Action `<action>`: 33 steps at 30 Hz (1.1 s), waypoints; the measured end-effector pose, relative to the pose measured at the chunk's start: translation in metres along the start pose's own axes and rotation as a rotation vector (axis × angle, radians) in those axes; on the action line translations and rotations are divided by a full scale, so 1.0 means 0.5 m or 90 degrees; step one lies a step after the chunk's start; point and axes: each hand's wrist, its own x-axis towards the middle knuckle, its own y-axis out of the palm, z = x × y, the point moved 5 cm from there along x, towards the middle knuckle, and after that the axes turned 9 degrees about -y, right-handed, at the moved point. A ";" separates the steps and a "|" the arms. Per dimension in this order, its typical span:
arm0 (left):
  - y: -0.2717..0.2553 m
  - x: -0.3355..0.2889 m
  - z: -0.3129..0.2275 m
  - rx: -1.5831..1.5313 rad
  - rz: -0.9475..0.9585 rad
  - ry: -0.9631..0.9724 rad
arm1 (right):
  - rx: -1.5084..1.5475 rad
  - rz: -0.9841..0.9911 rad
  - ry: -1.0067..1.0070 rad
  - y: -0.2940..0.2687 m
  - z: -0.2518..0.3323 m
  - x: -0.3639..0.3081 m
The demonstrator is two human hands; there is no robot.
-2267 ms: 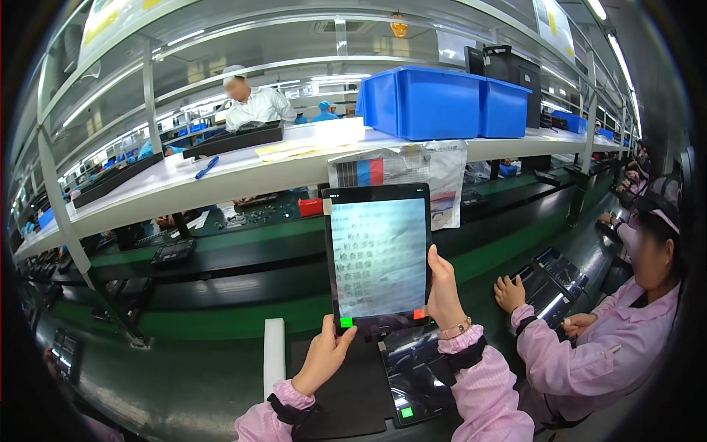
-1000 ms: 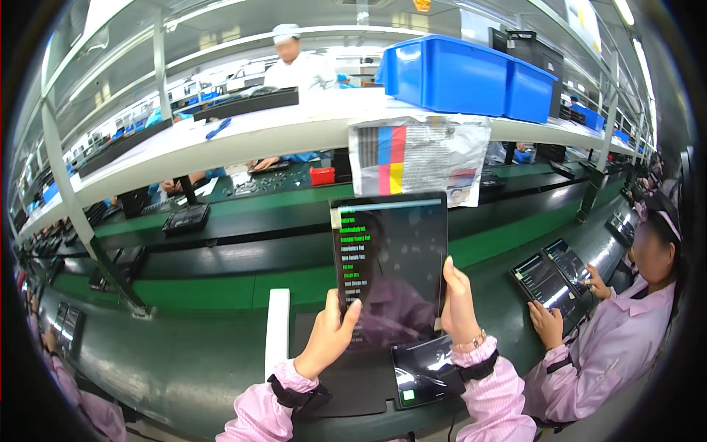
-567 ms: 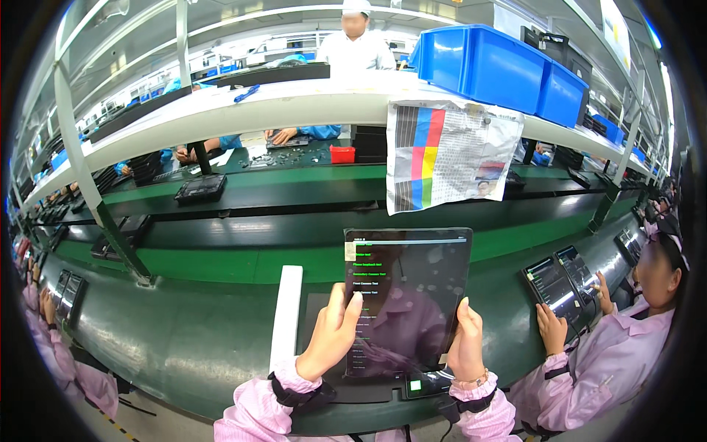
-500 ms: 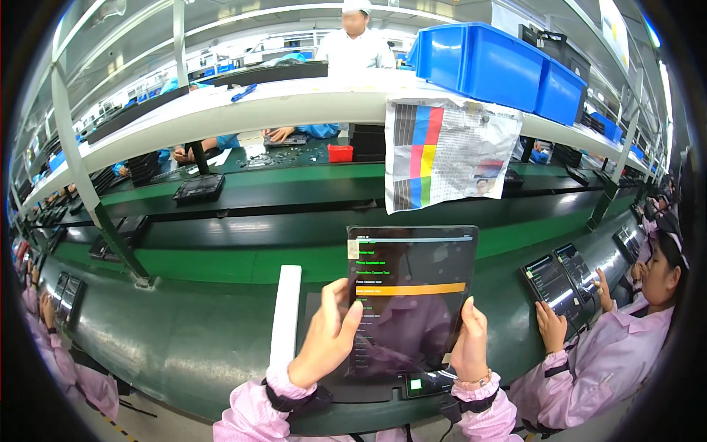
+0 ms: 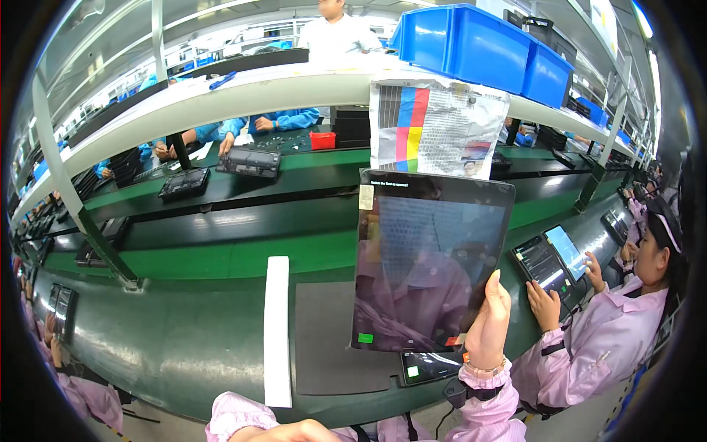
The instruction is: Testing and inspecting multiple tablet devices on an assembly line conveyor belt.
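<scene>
My right hand grips a black tablet by its lower right edge and holds it up in front of the printed sheet. The tablet's screen shows a dim picture of printed text, a green square at the lower left and a red one at the lower right. Drawn back to the bottom edge of the view is my left hand, off the tablet, its fingers cut off from sight. Below the tablet, a dark mat lies on the green bench, and a second device with a lit screen rests at its right.
A crumpled sheet with colour bars hangs from the white shelf. Blue bins stand on that shelf. Left of the mat lies a white strip. A co-worker handles tablets at the right; others sit across the line.
My left hand has let go of the tablet and dropped to the bottom edge. The tablet has risen toward the sheet, its list replaced by a camera picture. Across the line, a hand now touches a black casing.
</scene>
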 end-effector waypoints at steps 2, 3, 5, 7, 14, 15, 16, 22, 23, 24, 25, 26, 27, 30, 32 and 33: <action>0.000 0.003 -0.004 -0.021 0.034 0.014 | -0.001 -0.026 0.025 0.000 0.000 -0.004; 0.006 0.001 -0.007 -0.040 0.069 0.029 | 0.007 -0.007 -0.008 0.003 0.007 -0.004; 0.006 -0.001 -0.006 -0.045 0.058 0.034 | 0.013 -0.013 0.025 0.001 0.008 -0.004; 0.000 -0.002 -0.002 -0.050 0.052 0.042 | 0.031 0.013 0.019 0.005 0.013 -0.004; -0.014 -0.016 0.056 0.227 0.209 0.006 | 0.040 -0.027 0.007 -0.011 0.015 0.003; -0.026 -0.016 0.094 0.348 0.199 -0.046 | 0.048 -0.015 -0.013 -0.013 0.018 0.003; -0.043 -0.020 0.136 0.391 0.105 -0.181 | 0.048 -0.022 0.003 -0.017 0.015 0.001; -0.084 -0.084 0.289 0.415 -0.041 -0.369 | 0.076 -0.014 0.021 -0.027 0.015 -0.002; -0.088 -0.101 0.307 0.429 -0.030 -0.451 | 0.091 0.027 0.012 -0.021 0.018 -0.001; -0.085 -0.110 0.312 0.413 -0.011 -0.431 | 0.106 0.061 0.000 -0.017 0.021 -0.001; -0.084 -0.124 0.327 0.427 0.025 -0.499 | 0.110 0.065 0.018 -0.017 0.018 -0.002; -0.087 -0.136 0.337 0.455 0.042 -0.552 | 0.108 0.062 0.020 -0.017 0.017 -0.002; -0.084 -0.140 0.346 0.394 0.012 -0.551 | 0.115 0.073 0.017 -0.015 0.017 -0.003; -0.085 -0.150 0.360 0.383 0.013 -0.551 | 0.118 0.085 0.010 -0.012 0.017 -0.002; -0.084 -0.151 0.364 0.398 0.036 -0.524 | 0.115 0.084 0.006 -0.009 0.017 -0.001; -0.087 -0.152 0.363 0.406 0.027 -0.505 | 0.112 0.078 0.014 -0.009 0.017 -0.001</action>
